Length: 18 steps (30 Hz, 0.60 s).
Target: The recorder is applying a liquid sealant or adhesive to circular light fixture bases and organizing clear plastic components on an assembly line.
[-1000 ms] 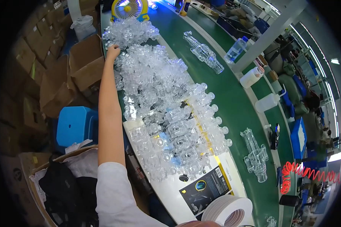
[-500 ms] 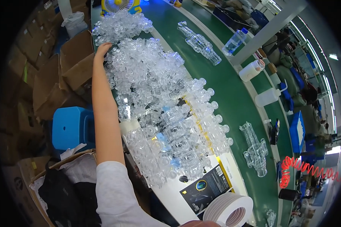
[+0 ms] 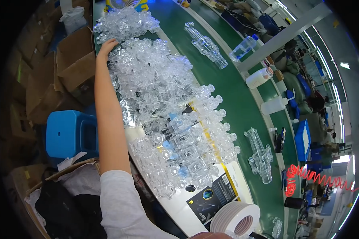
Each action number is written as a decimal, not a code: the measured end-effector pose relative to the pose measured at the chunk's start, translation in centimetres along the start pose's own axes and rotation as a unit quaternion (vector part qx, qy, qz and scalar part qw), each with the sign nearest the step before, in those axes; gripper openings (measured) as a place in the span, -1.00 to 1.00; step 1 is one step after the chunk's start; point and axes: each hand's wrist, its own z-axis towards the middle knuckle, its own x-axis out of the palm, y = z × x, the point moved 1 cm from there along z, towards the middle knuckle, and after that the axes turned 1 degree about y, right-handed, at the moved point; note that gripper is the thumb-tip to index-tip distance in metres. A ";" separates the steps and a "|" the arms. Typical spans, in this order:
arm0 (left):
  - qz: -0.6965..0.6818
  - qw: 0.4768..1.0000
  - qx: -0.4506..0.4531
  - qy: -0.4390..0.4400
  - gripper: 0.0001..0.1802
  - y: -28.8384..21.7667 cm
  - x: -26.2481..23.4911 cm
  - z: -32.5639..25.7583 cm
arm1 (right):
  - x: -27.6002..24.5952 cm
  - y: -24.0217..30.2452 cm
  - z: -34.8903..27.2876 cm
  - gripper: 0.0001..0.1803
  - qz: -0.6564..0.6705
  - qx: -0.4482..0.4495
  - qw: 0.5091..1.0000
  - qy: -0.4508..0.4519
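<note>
Along the near edge of the long green desk (image 3: 243,95) lay a wide heap of clear plastic parts (image 3: 167,115), piled from the far end down to a white board with a dark printed card (image 3: 209,197). The person's left hand (image 3: 107,47) reached far out, its fingers resting flat and spread on the far left side of the heap, not closed around any single piece. The right hand was out of view.

Beyond the hand a separate smaller mound of clear parts (image 3: 125,22) sat at the desk's far end. Two assembled strings of clear parts lay apart on the green surface, one far off (image 3: 205,44) and one near the right edge (image 3: 261,153). A clear bottle (image 3: 243,47) lay tilted by a grey post, and two white plastic bottles (image 3: 259,77) stood farther right; what they held could not be told. A roll of white tape (image 3: 237,219) sat at the near end.

Left of the desk stood a blue stool (image 3: 68,133), open cardboard boxes (image 3: 73,63) whose contents were hidden, and a nearer box holding dark cloth and white paper (image 3: 64,191).
</note>
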 end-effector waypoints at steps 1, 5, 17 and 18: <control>0.031 0.999 -0.007 -0.014 -0.44 -0.6 0.4 -0.7 | -0.1 0.2 0.1 -0.53 0.000 -0.003 1.000 -0.006; 0.030 0.999 0.008 -0.020 -0.49 -1.0 0.8 -1.0 | -0.1 0.8 1.1 -0.52 0.003 -0.017 0.999 -0.028; 0.062 0.977 0.196 -0.048 -0.57 -1.2 -0.7 2.1 | 3.9 2.9 1.0 -0.48 0.030 -0.019 0.998 -0.049; 0.038 0.980 0.189 -0.053 -0.57 -1.6 -0.1 1.3 | 3.9 2.7 0.1 -0.48 0.026 -0.009 0.999 -0.046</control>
